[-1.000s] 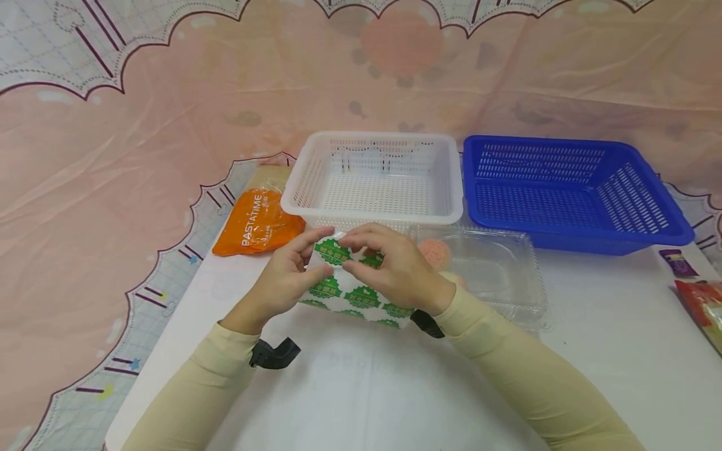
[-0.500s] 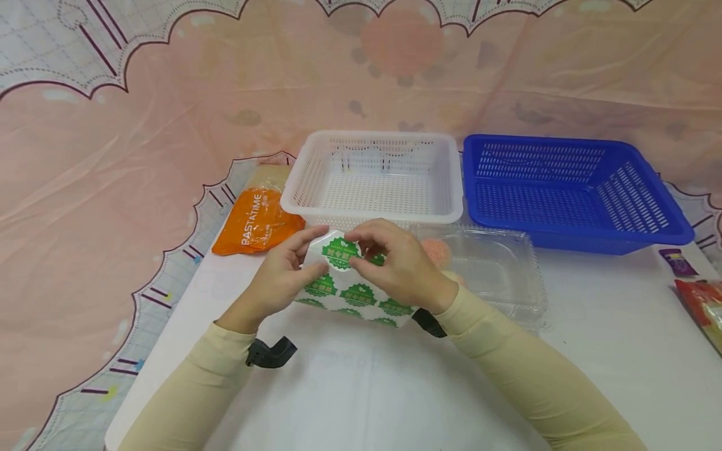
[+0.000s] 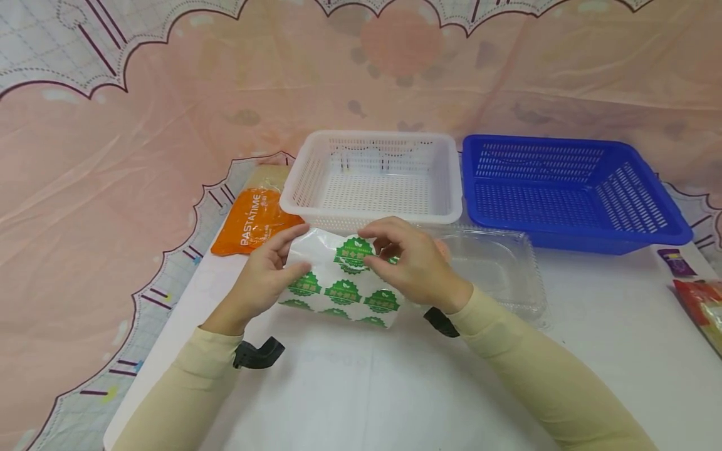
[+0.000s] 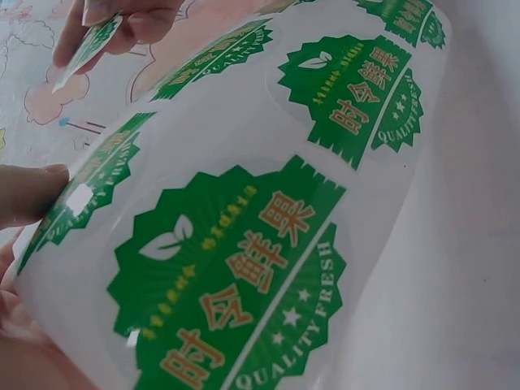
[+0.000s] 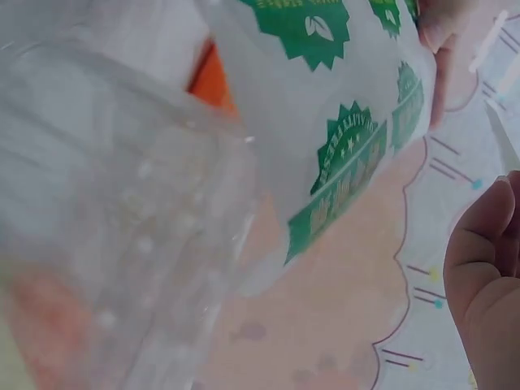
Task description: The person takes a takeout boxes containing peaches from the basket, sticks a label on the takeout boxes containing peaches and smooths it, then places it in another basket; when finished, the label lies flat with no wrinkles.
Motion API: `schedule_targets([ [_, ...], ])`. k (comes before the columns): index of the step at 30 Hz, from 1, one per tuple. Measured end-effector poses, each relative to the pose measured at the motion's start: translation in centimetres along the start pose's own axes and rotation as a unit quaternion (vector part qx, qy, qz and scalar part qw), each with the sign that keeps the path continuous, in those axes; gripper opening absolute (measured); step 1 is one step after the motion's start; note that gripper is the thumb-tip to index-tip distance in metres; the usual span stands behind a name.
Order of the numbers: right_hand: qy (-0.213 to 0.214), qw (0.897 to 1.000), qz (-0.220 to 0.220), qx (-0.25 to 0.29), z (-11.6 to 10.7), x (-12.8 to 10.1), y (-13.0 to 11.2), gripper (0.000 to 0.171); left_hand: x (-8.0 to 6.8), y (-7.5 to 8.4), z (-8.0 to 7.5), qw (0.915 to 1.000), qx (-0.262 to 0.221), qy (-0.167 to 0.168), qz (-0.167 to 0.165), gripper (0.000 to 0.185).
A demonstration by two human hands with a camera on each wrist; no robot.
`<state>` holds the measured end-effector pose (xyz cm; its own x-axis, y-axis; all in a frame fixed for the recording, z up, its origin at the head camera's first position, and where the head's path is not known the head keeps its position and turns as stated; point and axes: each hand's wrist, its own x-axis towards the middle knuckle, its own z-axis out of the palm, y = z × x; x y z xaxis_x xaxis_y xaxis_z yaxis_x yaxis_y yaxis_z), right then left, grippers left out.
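**Sticker sheet held up between both hands**

The left hand [image 3: 262, 282] grips the left edge of the sticker sheet [image 3: 333, 282], raised just over the worktop [image 3: 395, 388] before the white basket [image 3: 375, 178]. The right hand [image 3: 414, 263] pinches one green sticker [image 3: 352, 254] (its edge lifted). A clear clamshell box [image 3: 496, 269] lies beside.

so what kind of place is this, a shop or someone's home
Hard to say for sure, but it looks like a staged packing table rather than a shop: a white table ringed by a pink printed backdrop, empty white and blue baskets, and a sheet of green "quality fresh" stickers in both hands.
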<state>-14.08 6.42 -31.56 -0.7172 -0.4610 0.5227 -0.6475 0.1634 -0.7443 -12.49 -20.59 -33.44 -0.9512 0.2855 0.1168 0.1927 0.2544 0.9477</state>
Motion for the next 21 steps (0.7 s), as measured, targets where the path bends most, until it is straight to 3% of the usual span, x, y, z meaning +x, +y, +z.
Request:
schedule_targets([
  [7,0.002,1.000,0.023,-0.004,-0.7,-0.4,0.2,0.033,-0.3,-0.6,-0.7,0.9997,-0.008,0.013,-0.021,0.062],
  [15,0.012,0.999,0.046,-0.014,-1.7,-1.1,0.4,0.032,-0.8,-0.9,-1.4,0.9994,-0.023,0.024,-0.011,0.061],
  [21,0.025,0.998,0.048,-0.031,-2.4,-1.8,0.8,0.033,-1.0,-1.2,-1.9,0.9988,-0.018,0.034,-0.030,0.062],
])
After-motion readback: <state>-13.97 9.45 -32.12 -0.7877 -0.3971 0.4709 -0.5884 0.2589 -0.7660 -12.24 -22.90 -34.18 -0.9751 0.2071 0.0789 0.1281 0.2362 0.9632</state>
